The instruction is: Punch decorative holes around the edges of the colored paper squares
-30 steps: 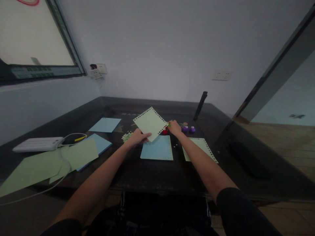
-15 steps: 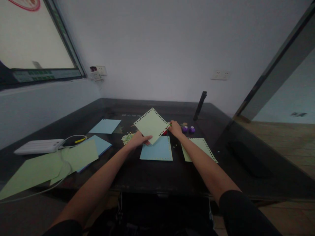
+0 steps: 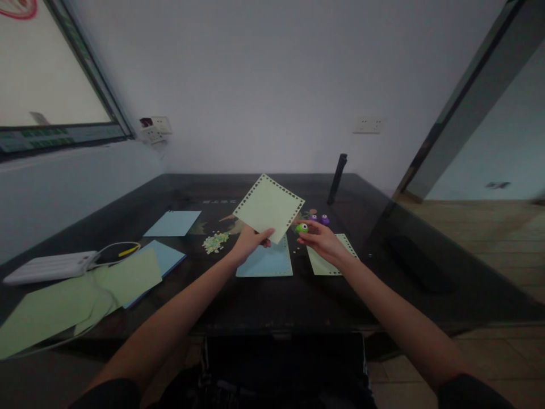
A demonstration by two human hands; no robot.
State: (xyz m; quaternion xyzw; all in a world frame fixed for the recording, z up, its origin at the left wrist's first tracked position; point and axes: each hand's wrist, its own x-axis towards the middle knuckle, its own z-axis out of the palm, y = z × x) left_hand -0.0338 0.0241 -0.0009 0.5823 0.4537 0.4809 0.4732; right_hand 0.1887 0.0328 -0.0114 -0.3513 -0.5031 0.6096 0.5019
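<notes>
My left hand (image 3: 251, 243) pinches a pale green square sheet (image 3: 269, 205) by its lower corner, thumb on top. Small dark holes line its upper-left, upper-right and lower-right edges. Just right of the sheet, my right hand (image 3: 324, 241) grips a small round green craft punch (image 3: 302, 228) with an eye on it. A slight gap seems to lie between punch and sheet. Beneath the raised sheet is a blue sheet (image 3: 264, 266) with holes along its right edge. Another holed green sheet (image 3: 321, 264) lies partly under my right forearm.
Two purple punches (image 3: 325, 220) stand beyond my right hand. A pile of paper bits (image 3: 215, 242) lies left of centre. Farther left are a blue sheet (image 3: 172, 223), overlapping green sheets (image 3: 136, 276), a white power strip (image 3: 51, 267) and its cable. A black upright stick (image 3: 337, 179) stands at the back.
My right hand has come back from the sheet's right corner and turned, bringing the green punch into sight. The sheet stays in my left hand. The whole view has shifted slightly.
</notes>
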